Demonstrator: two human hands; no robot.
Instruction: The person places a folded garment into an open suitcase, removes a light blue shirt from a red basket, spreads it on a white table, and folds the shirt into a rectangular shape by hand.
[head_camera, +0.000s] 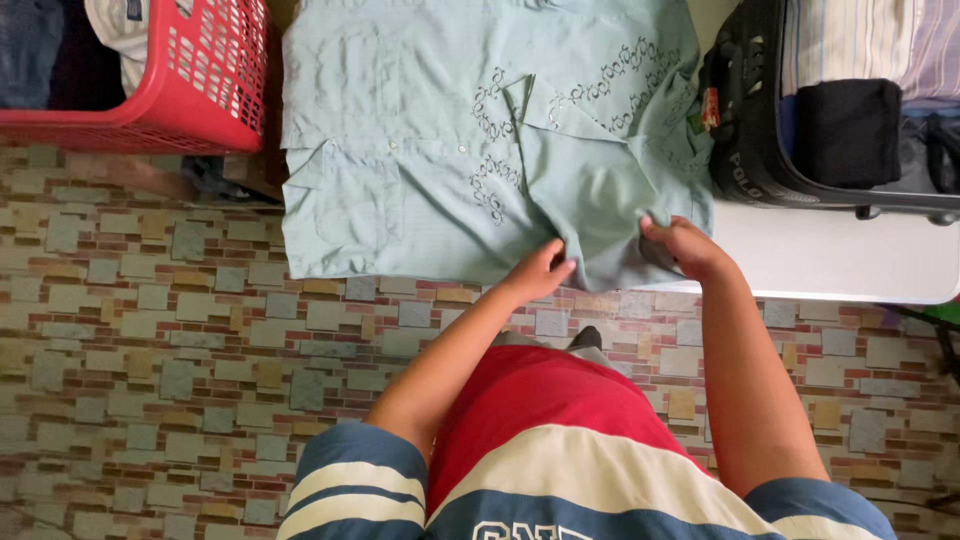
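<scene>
Pale green embroidered shirt (420, 150) spread flat on the white bench (850, 255), its near hem hanging over the edge. Right hand (685, 245): grip clenched on a fold of the shirt's near corner, cloth bunched around the fingers. Left hand (540, 270): fingers pinching the hem just beside the right grip, the two hands close but apart. Beyond the grips lies the buttoned front with dark embroidery. Far left of the grips: red laundry basket (200, 90). Just right of the right grip: open black suitcase (750, 140) with folded clothes.
</scene>
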